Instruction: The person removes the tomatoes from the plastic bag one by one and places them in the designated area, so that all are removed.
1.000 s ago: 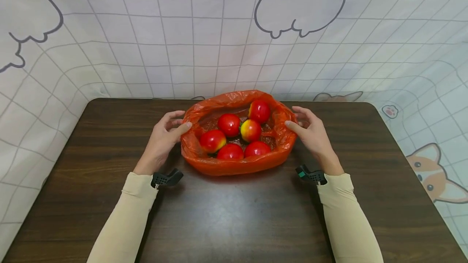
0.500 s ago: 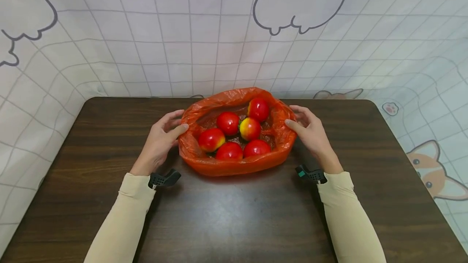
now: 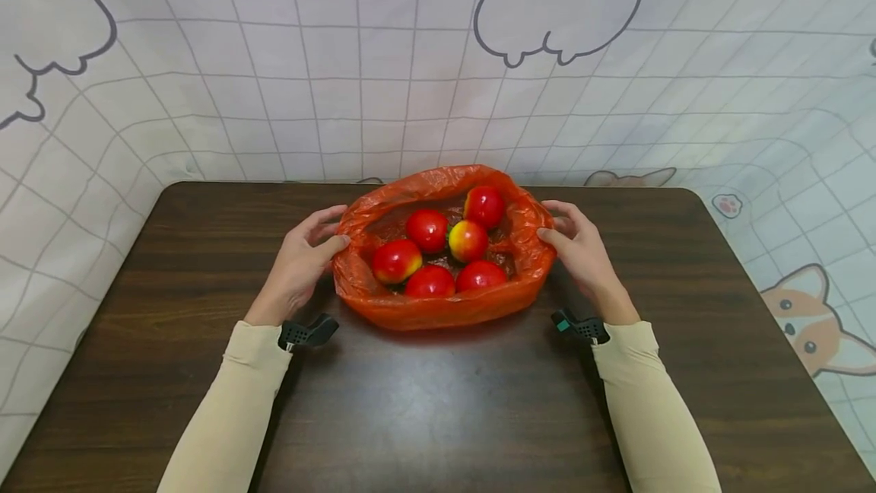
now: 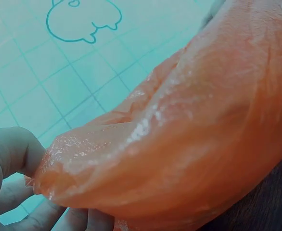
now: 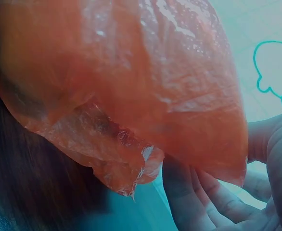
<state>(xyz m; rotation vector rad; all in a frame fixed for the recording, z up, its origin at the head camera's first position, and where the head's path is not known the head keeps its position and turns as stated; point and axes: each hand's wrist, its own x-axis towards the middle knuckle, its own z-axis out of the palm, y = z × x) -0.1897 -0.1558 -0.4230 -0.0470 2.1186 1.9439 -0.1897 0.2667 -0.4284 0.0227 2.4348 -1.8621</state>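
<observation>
An orange-red plastic bag (image 3: pixel 438 316), its mouth spread into a wide oval, rests near the back of the table. Inside lie several glossy round fruits (image 3: pixel 427 230), red with some yellow patches. My left hand (image 3: pixel 297 261) holds the bag's left end, thumb on the rim and fingers at its outer side. At the opposite end, my right hand (image 3: pixel 588 257) grips the rim in the same way. The left wrist view shows the thumb (image 4: pixel 18 149) against the crumpled edge, fingers beneath. In the right wrist view, thin film (image 5: pixel 198 134) partly hides the fingers.
The dark wooden table (image 3: pixel 417 409) ends just behind the bag. A white grid-patterned cloth (image 3: pixel 383 59) with cartoon corgis hangs behind it and at both sides. A black wrist device (image 3: pixel 308 332) sits on each forearm.
The left hand and the bag's left end have shifted very slightly left. The right thumb has slid a little outward on the rim. The fruits lie as before.
</observation>
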